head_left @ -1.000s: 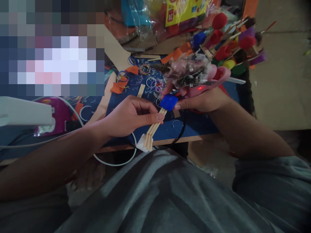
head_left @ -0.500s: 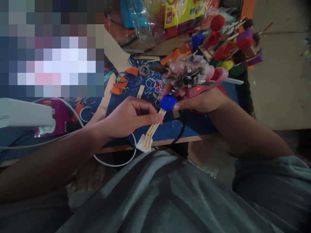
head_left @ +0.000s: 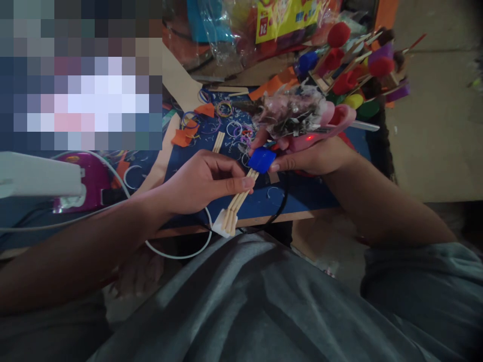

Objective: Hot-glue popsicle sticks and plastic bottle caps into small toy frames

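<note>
My left hand (head_left: 211, 181) is closed, thumb and fingers pinching a few thin wooden sticks (head_left: 237, 200) that slant down toward my lap. A white piece (head_left: 221, 222) sits at their lower end. At the upper end is a blue piece (head_left: 262, 160), smooth like a bottle cap. My right hand (head_left: 302, 157) touches this blue piece with its thumb and a fingertip. The same hand is wrapped round a pink hot glue gun (head_left: 324, 141) with a lit red light. The gun's front is covered in ragged, dirty wrapping, its nozzle pointing left.
Rubber bands (head_left: 234, 129), orange scraps (head_left: 185, 134) and glue strands litter the blue tabletop (head_left: 309, 196). Sticks with coloured caps (head_left: 343, 80) crowd the back right. A plastic bag (head_left: 241, 30) lies behind. A white cable (head_left: 177, 257) loops near the left forearm, by a magenta device (head_left: 96, 176).
</note>
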`<state>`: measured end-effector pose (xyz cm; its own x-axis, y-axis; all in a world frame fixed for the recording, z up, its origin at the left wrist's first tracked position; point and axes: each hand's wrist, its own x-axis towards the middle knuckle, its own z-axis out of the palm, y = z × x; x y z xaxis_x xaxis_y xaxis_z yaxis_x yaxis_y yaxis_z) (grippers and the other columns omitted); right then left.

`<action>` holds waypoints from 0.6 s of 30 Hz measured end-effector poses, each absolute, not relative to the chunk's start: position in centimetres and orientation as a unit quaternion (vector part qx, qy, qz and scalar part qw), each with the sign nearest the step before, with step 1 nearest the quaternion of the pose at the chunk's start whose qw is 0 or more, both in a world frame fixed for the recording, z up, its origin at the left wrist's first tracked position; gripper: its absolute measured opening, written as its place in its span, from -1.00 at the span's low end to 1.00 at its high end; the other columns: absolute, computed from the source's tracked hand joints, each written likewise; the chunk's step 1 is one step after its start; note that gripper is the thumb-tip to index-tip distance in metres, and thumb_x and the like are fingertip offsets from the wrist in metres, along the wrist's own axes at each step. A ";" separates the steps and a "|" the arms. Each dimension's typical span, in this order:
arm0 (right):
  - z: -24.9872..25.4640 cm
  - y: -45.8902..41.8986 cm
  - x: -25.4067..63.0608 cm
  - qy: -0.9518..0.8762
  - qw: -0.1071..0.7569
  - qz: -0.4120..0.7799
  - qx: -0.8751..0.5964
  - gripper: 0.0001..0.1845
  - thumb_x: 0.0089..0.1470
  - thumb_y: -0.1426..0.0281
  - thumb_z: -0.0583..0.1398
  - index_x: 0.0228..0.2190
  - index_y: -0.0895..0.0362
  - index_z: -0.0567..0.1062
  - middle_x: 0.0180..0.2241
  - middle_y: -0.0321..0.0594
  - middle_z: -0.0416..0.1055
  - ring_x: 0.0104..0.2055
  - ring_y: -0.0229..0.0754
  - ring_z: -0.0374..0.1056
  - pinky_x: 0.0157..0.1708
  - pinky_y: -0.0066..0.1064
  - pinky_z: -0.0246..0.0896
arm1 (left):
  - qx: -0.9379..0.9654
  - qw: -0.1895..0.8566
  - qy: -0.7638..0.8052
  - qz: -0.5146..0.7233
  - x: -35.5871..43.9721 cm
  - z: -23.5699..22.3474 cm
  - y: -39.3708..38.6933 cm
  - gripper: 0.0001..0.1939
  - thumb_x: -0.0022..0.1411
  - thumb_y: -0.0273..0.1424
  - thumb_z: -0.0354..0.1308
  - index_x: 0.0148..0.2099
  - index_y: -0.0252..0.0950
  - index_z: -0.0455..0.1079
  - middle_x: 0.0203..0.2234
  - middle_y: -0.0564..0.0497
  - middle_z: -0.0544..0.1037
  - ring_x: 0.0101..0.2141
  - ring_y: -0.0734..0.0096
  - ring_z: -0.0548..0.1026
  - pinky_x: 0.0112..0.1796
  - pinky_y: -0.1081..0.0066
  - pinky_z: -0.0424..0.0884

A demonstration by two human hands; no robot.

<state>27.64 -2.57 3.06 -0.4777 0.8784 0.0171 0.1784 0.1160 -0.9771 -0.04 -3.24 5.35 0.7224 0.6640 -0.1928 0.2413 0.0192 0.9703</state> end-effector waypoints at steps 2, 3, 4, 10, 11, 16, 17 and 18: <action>3.1 -2.5 27.7 -0.677 0.319 0.532 -0.395 -0.44 -0.13 -0.08 0.70 -0.34 -0.06 0.63 -0.18 -0.22 0.71 0.18 0.16 0.69 0.36 0.07 0.64 | 0.682 0.630 0.332 0.167 -0.1 5.3 -3.2 -0.48 0.34 0.09 0.58 -0.33 -0.30 0.73 -0.46 -0.03 0.70 -0.46 0.44 0.50 -0.40 0.44 0.39; 3.1 -2.5 27.8 -0.679 0.318 0.531 -0.395 -0.44 -0.14 -0.08 0.70 -0.33 -0.06 0.64 -0.19 -0.22 0.70 0.17 0.16 0.69 0.34 0.06 0.65 | 0.683 0.629 0.332 0.167 -0.1 5.3 -3.2 -0.47 0.34 0.10 0.57 -0.33 -0.30 0.73 -0.47 -0.02 0.70 -0.46 0.44 0.49 -0.40 0.43 0.39; 3.2 -2.5 27.8 -0.680 0.317 0.530 -0.396 -0.43 -0.15 -0.09 0.71 -0.32 -0.07 0.65 -0.21 -0.23 0.69 0.16 0.16 0.68 0.32 0.06 0.66 | 0.684 0.628 0.331 0.167 -0.1 5.2 -3.2 -0.47 0.34 0.10 0.57 -0.32 -0.30 0.73 -0.47 -0.02 0.69 -0.47 0.44 0.49 -0.40 0.43 0.39; 3.2 -2.4 27.9 -0.678 0.312 0.530 -0.402 -0.44 -0.17 -0.09 0.72 -0.27 -0.09 0.70 -0.29 -0.24 0.65 0.08 0.15 0.67 0.25 0.02 0.68 | 0.679 0.634 0.327 0.172 -0.1 5.2 -3.3 -0.49 0.34 0.09 0.58 -0.33 -0.29 0.74 -0.47 0.00 0.69 -0.47 0.46 0.48 -0.40 0.45 0.40; 3.1 -2.4 27.9 -0.679 0.314 0.532 -0.397 -0.44 -0.17 -0.09 0.72 -0.28 -0.09 0.70 -0.30 -0.24 0.64 0.08 0.16 0.67 0.26 0.02 0.67 | 0.677 0.635 0.328 0.173 0.0 5.2 -3.3 -0.49 0.34 0.08 0.58 -0.33 -0.29 0.74 -0.47 0.00 0.70 -0.46 0.46 0.49 -0.39 0.46 0.41; 3.2 -2.4 27.7 -0.671 0.327 0.540 -0.388 -0.46 -0.20 -0.03 0.73 -0.30 -0.11 0.69 -0.30 -0.28 0.63 0.08 0.14 0.69 0.34 0.03 0.64 | 0.671 0.640 0.332 0.172 0.0 5.4 -3.3 -0.52 0.31 0.05 0.60 -0.34 -0.29 0.74 -0.45 -0.02 0.72 -0.45 0.45 0.50 -0.40 0.46 0.41; 3.2 -2.4 27.7 -0.671 0.330 0.540 -0.385 -0.46 -0.20 -0.03 0.74 -0.31 -0.11 0.69 -0.29 -0.28 0.64 0.07 0.13 0.69 0.34 0.04 0.63 | 0.672 0.639 0.333 0.171 0.0 5.4 -3.3 -0.52 0.31 0.05 0.61 -0.34 -0.29 0.74 -0.46 -0.02 0.72 -0.45 0.45 0.50 -0.40 0.46 0.40; 3.3 -2.4 27.7 -0.674 0.331 0.539 -0.382 -0.47 -0.19 -0.02 0.74 -0.31 -0.10 0.69 -0.27 -0.27 0.65 0.06 0.13 0.69 0.35 0.04 0.63 | 0.672 0.638 0.334 0.171 0.0 5.4 -3.3 -0.52 0.31 0.05 0.61 -0.34 -0.29 0.74 -0.46 -0.02 0.71 -0.45 0.45 0.50 -0.40 0.46 0.40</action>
